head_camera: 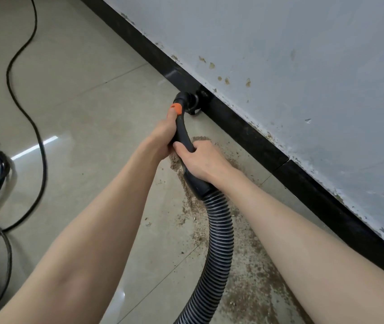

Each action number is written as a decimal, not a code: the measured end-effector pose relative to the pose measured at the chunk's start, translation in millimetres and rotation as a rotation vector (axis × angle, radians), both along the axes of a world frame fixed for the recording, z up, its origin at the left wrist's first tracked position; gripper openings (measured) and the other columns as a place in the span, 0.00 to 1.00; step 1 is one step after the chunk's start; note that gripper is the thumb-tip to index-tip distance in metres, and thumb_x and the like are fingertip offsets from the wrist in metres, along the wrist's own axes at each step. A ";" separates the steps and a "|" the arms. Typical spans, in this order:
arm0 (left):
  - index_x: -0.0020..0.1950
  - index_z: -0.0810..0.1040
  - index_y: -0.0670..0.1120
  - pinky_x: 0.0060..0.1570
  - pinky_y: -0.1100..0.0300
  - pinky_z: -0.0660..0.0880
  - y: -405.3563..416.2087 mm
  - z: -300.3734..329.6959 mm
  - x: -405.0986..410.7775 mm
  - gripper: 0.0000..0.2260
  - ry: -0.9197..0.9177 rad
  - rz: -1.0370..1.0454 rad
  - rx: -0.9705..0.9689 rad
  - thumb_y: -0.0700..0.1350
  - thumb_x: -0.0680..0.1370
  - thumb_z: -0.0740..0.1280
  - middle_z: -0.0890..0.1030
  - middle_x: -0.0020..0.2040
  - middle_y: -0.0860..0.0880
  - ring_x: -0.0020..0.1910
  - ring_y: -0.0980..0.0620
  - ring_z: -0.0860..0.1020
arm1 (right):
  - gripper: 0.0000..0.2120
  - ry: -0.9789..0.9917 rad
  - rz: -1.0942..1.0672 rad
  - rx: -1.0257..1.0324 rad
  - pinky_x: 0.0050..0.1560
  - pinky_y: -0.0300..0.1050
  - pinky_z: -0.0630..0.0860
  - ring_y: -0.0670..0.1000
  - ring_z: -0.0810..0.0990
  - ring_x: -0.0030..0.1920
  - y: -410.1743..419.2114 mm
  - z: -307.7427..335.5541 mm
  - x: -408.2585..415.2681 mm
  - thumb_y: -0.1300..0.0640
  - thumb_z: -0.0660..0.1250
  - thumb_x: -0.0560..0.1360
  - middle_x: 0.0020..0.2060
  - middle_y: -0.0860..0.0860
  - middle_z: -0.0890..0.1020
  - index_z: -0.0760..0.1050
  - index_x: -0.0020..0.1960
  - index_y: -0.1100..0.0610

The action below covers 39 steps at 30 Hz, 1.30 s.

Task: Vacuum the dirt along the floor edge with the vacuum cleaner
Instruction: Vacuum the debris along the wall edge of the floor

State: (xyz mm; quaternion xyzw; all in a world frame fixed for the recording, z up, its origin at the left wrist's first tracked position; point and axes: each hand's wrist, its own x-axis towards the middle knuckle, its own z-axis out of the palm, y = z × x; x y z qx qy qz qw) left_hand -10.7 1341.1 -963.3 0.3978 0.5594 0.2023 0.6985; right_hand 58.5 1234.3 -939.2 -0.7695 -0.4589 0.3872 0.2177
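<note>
Far out past the left hand, thin black power cables (26, 113) wind across the glossy beige tiled floor (88, 94), looping into a thicker bundle at the left edge of the view.

The left hand (164, 136) is curled round the upper part of the curved black plastic vacuum handle (182, 134), with its thumb lying up towards the small orange slider button (176, 109) set on the handle just beyond its fingers. Directly ahead of this hand, the black round vacuum nozzle (192, 101) sits low on the floor and touches the glossy black skirting board (251, 134) that runs along the foot of the wall.

The right hand (200, 160) grips the same handle just behind the left hand, fingers wrapped over the top and thumb round the near side; the two hands touch. Below the right wrist the handle joins the ribbed black and grey flexible vacuum hose (219, 230), which curves back between the two forearms and leaves the view at the bottom.

Under and behind the right hand, a band of brown crumbly dirt (251, 277) lies scattered on the tiles beside the skirting board, denser towards the bottom of the view. To the right of the right hand, above the skirting board, rises the pale grey painted wall (303, 54), flecked with brown stains and chipped paint along its lower edge.
</note>
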 end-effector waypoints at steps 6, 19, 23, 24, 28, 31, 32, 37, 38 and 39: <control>0.43 0.70 0.44 0.22 0.66 0.69 -12.3 -14.4 5.3 0.20 0.036 -0.098 -0.023 0.61 0.80 0.56 0.70 0.34 0.48 0.29 0.51 0.72 | 0.21 0.011 -0.002 -0.018 0.32 0.44 0.70 0.52 0.78 0.33 -24.0 -13.1 9.0 0.36 0.57 0.78 0.32 0.48 0.77 0.69 0.36 0.51; 0.48 0.73 0.43 0.29 0.61 0.73 -48.9 -10.0 -27.5 0.25 -0.021 -0.060 -0.064 0.66 0.77 0.57 0.74 0.36 0.48 0.32 0.51 0.75 | 0.20 -0.106 0.000 -0.040 0.30 0.45 0.68 0.50 0.78 0.34 -67.6 1.6 -27.9 0.33 0.56 0.77 0.35 0.48 0.78 0.67 0.38 0.48; 0.52 0.74 0.46 0.34 0.59 0.73 -76.1 2.3 -81.3 0.21 -0.001 0.059 -0.054 0.62 0.78 0.56 0.75 0.38 0.49 0.37 0.52 0.76 | 0.21 -0.127 0.103 -0.034 0.30 0.47 0.69 0.50 0.78 0.33 -98.0 15.2 -70.1 0.33 0.56 0.77 0.33 0.48 0.78 0.67 0.38 0.50; 0.53 0.73 0.46 0.35 0.58 0.73 -81.1 6.6 -95.7 0.19 0.016 0.078 -0.051 0.61 0.79 0.56 0.75 0.38 0.49 0.37 0.52 0.76 | 0.21 -0.143 0.151 -0.040 0.31 0.47 0.69 0.51 0.78 0.35 -101.0 19.4 -79.1 0.33 0.56 0.77 0.34 0.49 0.78 0.68 0.40 0.50; 0.57 0.70 0.46 0.36 0.57 0.73 -78.3 23.3 -144.8 0.20 0.068 0.192 -0.023 0.61 0.80 0.54 0.75 0.42 0.48 0.40 0.51 0.76 | 0.22 -0.085 0.296 -0.037 0.45 0.52 0.78 0.56 0.81 0.42 -80.1 33.6 -109.3 0.34 0.56 0.78 0.41 0.53 0.82 0.71 0.44 0.53; 0.60 0.68 0.45 0.36 0.57 0.74 -74.4 20.7 -186.5 0.23 0.094 0.323 -0.015 0.63 0.79 0.55 0.76 0.48 0.47 0.43 0.50 0.77 | 0.21 -0.046 0.427 0.000 0.48 0.51 0.78 0.57 0.81 0.45 -62.6 28.0 -135.1 0.35 0.57 0.78 0.42 0.54 0.82 0.70 0.41 0.52; 0.61 0.67 0.45 0.34 0.57 0.74 -78.1 18.3 -202.2 0.23 0.106 0.359 -0.015 0.63 0.79 0.55 0.76 0.47 0.47 0.43 0.50 0.77 | 0.20 -0.031 0.474 0.003 0.49 0.51 0.78 0.57 0.81 0.46 -61.5 24.2 -145.1 0.35 0.58 0.78 0.42 0.54 0.82 0.69 0.40 0.51; 0.61 0.65 0.46 0.37 0.53 0.75 -110.1 20.2 -248.1 0.21 0.161 0.429 -0.093 0.61 0.80 0.54 0.75 0.54 0.43 0.48 0.44 0.77 | 0.21 0.014 0.586 -0.033 0.40 0.47 0.72 0.54 0.78 0.41 -73.8 16.2 -174.2 0.35 0.60 0.77 0.34 0.47 0.76 0.68 0.35 0.50; 0.61 0.65 0.46 0.37 0.52 0.75 -114.4 24.6 -248.7 0.21 0.176 0.416 -0.091 0.61 0.80 0.54 0.76 0.54 0.43 0.49 0.44 0.77 | 0.21 0.027 0.575 -0.027 0.41 0.47 0.72 0.54 0.78 0.41 -76.2 18.0 -175.5 0.35 0.60 0.77 0.34 0.47 0.76 0.68 0.35 0.50; 0.61 0.65 0.46 0.37 0.53 0.75 -117.2 29.6 -247.8 0.20 0.180 0.409 -0.087 0.60 0.80 0.54 0.76 0.53 0.43 0.48 0.44 0.77 | 0.21 0.057 0.555 -0.021 0.42 0.47 0.72 0.54 0.78 0.41 -79.0 19.1 -177.1 0.35 0.60 0.77 0.34 0.47 0.76 0.68 0.35 0.50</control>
